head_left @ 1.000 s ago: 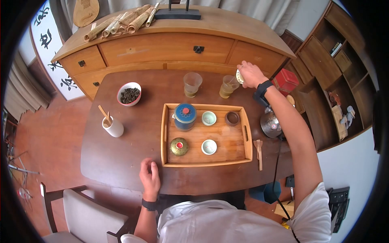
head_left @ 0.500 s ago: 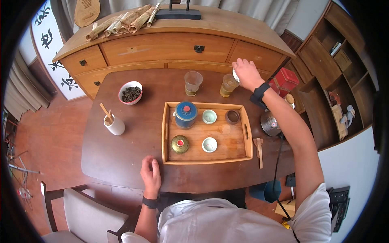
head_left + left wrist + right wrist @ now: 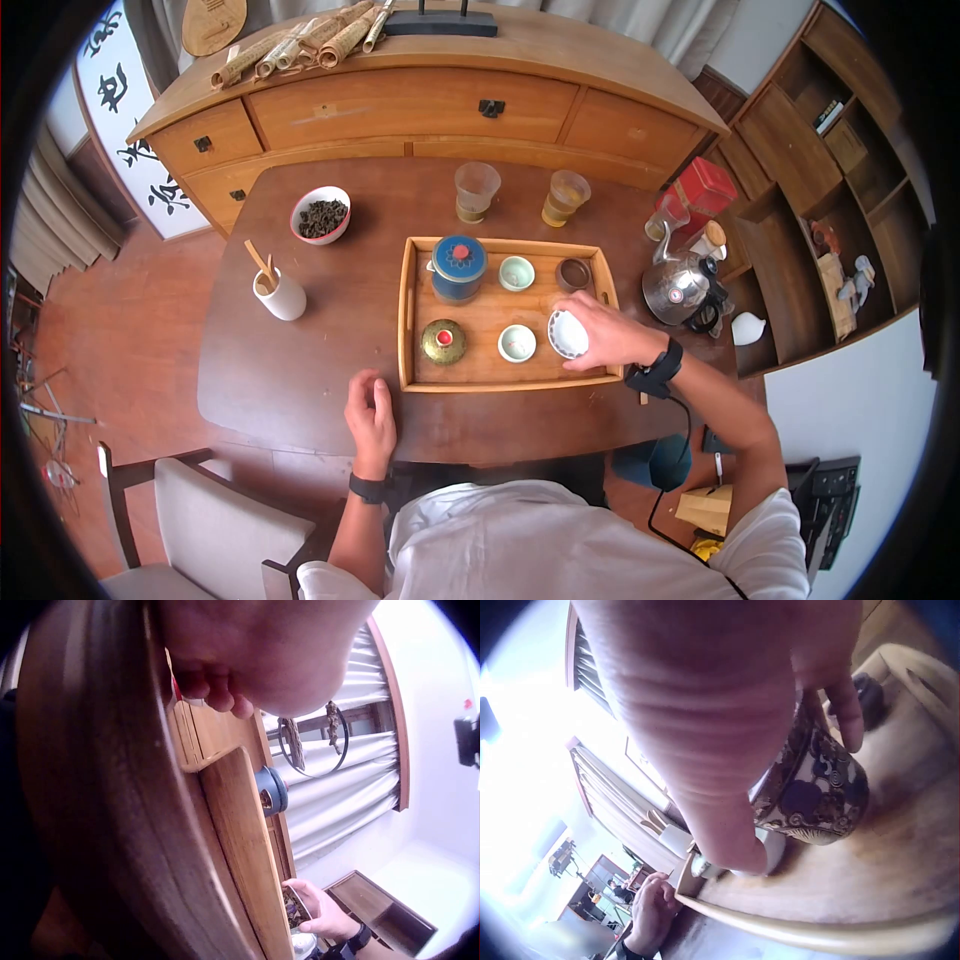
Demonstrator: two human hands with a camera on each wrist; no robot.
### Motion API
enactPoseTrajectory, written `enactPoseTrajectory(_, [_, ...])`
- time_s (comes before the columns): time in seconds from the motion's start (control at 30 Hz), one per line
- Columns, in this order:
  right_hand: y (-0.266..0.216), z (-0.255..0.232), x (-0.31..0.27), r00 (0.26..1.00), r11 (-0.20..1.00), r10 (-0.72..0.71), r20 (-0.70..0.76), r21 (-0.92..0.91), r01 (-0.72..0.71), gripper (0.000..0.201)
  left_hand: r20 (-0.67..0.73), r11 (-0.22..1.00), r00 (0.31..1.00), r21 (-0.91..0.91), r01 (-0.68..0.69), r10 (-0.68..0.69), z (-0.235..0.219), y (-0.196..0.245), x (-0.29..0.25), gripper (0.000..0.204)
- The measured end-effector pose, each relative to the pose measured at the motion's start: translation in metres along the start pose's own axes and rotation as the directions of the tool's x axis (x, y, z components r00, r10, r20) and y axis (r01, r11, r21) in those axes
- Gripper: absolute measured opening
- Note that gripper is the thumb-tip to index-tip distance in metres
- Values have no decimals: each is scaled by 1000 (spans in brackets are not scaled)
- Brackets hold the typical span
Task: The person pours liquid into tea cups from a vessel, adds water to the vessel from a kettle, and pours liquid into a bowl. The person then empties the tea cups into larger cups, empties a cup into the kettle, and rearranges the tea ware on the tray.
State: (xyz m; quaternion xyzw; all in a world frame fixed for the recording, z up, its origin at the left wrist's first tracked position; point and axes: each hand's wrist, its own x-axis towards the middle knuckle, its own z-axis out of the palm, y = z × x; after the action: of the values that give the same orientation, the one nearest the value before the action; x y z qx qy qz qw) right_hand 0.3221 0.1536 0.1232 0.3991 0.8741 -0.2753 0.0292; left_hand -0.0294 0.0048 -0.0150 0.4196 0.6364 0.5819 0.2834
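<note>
My right hand (image 3: 618, 338) grips a patterned cup (image 3: 568, 336), white inside, at the right side of the wooden tray (image 3: 490, 374). In the right wrist view, thumb and fingers span the cup (image 3: 821, 791), its base close over the wood. Left of it stands a pale green cup (image 3: 517, 344), with another green cup (image 3: 517, 270) behind and a small brown cup (image 3: 573, 273) at the back right. A blue lidded pot (image 3: 458, 270) and a gold-green lidded piece (image 3: 443, 342) with a red knob fill the tray's left. My left hand (image 3: 370, 418) rests loosely curled at the table's front edge, holding nothing.
Two glasses with yellowish liquid, the left glass (image 3: 476, 203) and right glass (image 3: 563, 206), stand behind the tray. A bowl of dark leaves (image 3: 322, 216) and a white tool holder (image 3: 283, 300) are left. A metal kettle (image 3: 672, 292) and red tin (image 3: 706, 187) stand right.
My right hand has come from the far right glass, where it held the white vessel, back and down to the tray's right side with the cup. The left hand has stayed put.
</note>
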Motion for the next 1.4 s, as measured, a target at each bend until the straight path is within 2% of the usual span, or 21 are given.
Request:
enactPoseTrajectory(0.13, [10, 14, -4, 994, 999, 15, -106, 48, -10, 82, -8, 1000, 1000, -3, -3, 3, 0, 0, 0, 15])
enactPoseTrajectory(0.2, [11, 13, -6, 993, 997, 63, -101, 48, -58, 83, -6, 1000, 1000, -16, -17, 17, 0, 2, 0, 15])
enactPoseTrajectory(0.63, [3, 1, -5, 997, 998, 64, -33, 9, -63, 85, 2, 1000, 1000, -12, -11, 11, 0, -4, 1, 15])
enactPoseTrajectory(0.73, [4, -1, -6, 994, 994, 106, 1, 25, -106, 85, 5, 1000, 1000, 10, -16, 15, 0, -2, 1, 15])
enactPoseTrajectory(0.93, [-3, -5, -15, 995, 999, 52, -85, 4, -51, 90, 29, 1000, 999, 2, 22, -22, -1, 0, 2, 15])
enactPoseTrajectory(1.0, [-5, -16, -22, 969, 996, 39, -244, 86, -18, 85, 18, 999, 999, 21, -33, 33, 0, -2, 2, 15])
enactPoseTrajectory(1.03, [1, -21, -32, 937, 990, 37, -349, 140, 13, 73, 31, 999, 999, 21, -42, 41, -1, 0, 1, 15])
enactPoseTrajectory(1.1, [18, -29, -54, 831, 948, 120, -543, 311, 66, 50, -6, 997, 999, -66, 51, -51, 1, 2, -2, 15])
enactPoseTrajectory(1.13, [32, -30, -66, 756, 906, 191, -626, 408, 109, 42, 14, 994, 999, -98, 46, -44, 0, -1, -3, 16])
enactPoseTrajectory(1.2, [58, -39, -96, 557, 879, 275, -783, 440, 184, 30, 39, 997, 998, -57, -48, 50, -1, -1, -4, 16])
enactPoseTrajectory(1.23, [74, -42, -114, 449, 858, 408, -795, 502, 110, 26, 60, 997, 996, -57, -59, 62, 1, 5, -3, 16])
enactPoseTrajectory(1.27, [99, -43, -127, 349, 875, 375, -859, 452, 172, 26, 85, 988, 985, -17, -151, 152, 0, 14, -4, 16])
enactPoseTrajectory(1.3, [119, -41, -141, 259, 883, 404, -877, 447, 140, 27, 108, 970, 965, 22, -244, 240, -1, 24, -4, 16])
enactPoseTrajectory(1.33, [136, -36, -153, 168, 888, 426, -889, 446, 109, 28, 118, 967, 961, 28, -254, 249, 2, 36, -3, 16])
enactPoseTrajectory(1.37, [153, -27, -161, 157, 885, 432, -888, 451, 117, 28, 144, 952, 944, 30, -305, 298, 11, 51, 0, 15])
enactPoseTrajectory(1.4, [170, -17, -166, 128, 861, 500, -857, 507, 28, 29, 167, 933, 923, 32, -357, 347, 24, 71, 3, 14])
